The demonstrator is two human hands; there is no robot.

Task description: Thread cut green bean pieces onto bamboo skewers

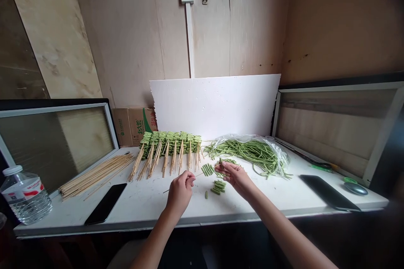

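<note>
My left hand point(180, 191) is closed around a thin bamboo skewer point(198, 174), whose blunt end sticks out to the left of the fist. Several short green bean pieces point(207, 170) sit side by side along the skewer. At its far end, my right hand point(234, 176) pinches another bean piece point(220, 161) between thumb and fingers. Below the hands, a small group of cut bean pieces point(218, 187) lies on the white table point(142, 206), with one single piece point(206, 194) apart to the left. More cut pieces are partly hidden behind my right hand.
Finished bean skewers point(170, 145) are stacked at the back. Bare skewers point(94, 172) lie left, near a black phone point(105, 204) and a water bottle point(25, 195). Long beans point(252, 153) in a plastic bag, a dark tablet-like slab point(328, 192) and a mouse point(356, 188) are right.
</note>
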